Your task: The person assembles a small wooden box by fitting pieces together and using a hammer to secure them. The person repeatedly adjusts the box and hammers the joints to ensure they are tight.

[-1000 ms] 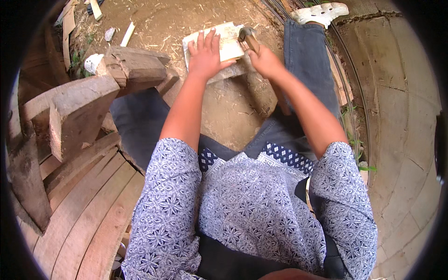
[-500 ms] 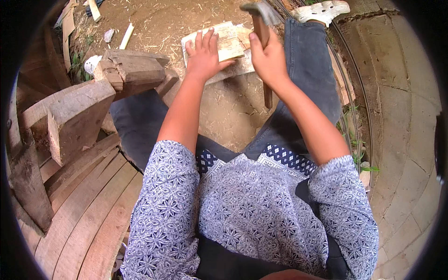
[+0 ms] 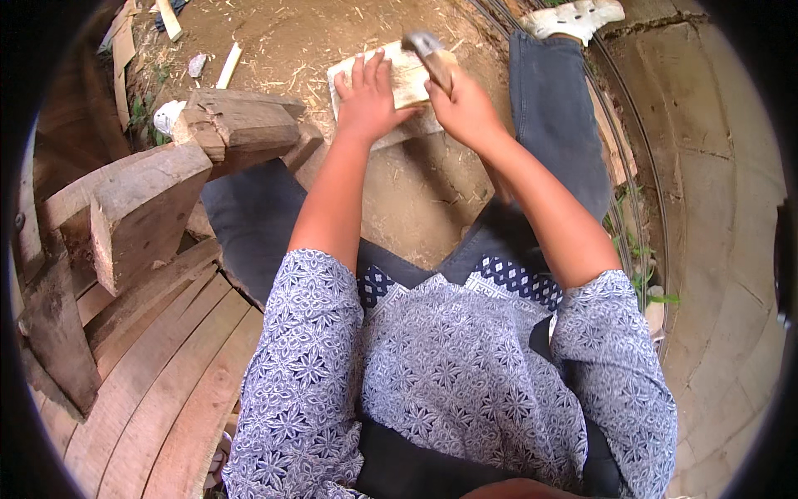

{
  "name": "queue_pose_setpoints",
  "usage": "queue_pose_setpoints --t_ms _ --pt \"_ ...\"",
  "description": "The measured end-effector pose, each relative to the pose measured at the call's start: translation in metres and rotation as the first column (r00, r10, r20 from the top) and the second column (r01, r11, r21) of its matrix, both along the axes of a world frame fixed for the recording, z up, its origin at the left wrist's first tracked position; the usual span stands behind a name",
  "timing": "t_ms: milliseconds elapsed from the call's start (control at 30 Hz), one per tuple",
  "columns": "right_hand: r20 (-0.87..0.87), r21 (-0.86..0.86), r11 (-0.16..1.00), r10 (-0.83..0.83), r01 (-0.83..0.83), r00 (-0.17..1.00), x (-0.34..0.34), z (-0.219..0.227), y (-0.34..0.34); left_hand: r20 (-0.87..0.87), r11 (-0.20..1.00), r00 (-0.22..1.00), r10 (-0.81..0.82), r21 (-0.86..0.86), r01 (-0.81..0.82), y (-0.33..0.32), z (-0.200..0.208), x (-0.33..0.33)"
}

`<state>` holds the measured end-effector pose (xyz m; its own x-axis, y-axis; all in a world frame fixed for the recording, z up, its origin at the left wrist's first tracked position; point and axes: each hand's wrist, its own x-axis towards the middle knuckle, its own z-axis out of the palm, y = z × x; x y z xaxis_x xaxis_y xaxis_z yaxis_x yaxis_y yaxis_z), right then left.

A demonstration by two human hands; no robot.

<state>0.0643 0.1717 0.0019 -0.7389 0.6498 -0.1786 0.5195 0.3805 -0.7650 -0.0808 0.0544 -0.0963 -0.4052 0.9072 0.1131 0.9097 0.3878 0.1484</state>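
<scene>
Hammer point(image 3: 435, 66) now hangs farther left, over the pale board point(image 3: 407, 83), right hand point(image 3: 467, 110) clamped round it; left hand point(image 3: 366, 104) rests there, spread apart. Hammering looks underway; how much remains, unclear.

The floor point(image 3: 266, 33) is bare brown earth strewn with pale wood shavings point(image 3: 287, 83), with a small stone point(image 3: 197, 66) lying at the upper left. Along the right curves a greyish-tan surface of jointed slabs point(image 3: 719, 216), bordered by thin dark cables point(image 3: 492, 21) and a few green leaves point(image 3: 665, 298). Rough, heavy timbers point(image 3: 154, 216) stand at the left, above a row of planks point(image 3: 158, 378) with narrow gaps. Soft light reaches the earth; the far upper left is shadowed.
</scene>
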Motion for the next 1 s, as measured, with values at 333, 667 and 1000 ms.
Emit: queue_pose_setpoints --t_ms 333,667,1000 --pt "-0.211 -0.046 0.995 -0.102 0.094 0.972 0.005 0.003 0.002 -0.004 0.997 1.000 -0.028 0.075 0.028 -0.001 -0.002 -0.004" --pt "-0.052 -0.592 0.763 -0.356 0.259 0.933 0.043 -0.022 0.042 0.087 0.998 0.996 0.031 -0.058 -0.026 0.016 0.022 -0.003" --pt "-0.154 -0.797 0.557 -0.562 0.234 0.813 0.042 -0.024 0.048 0.313 0.995 0.945 -0.096 0.028 0.092 0.010 0.056 -0.011"
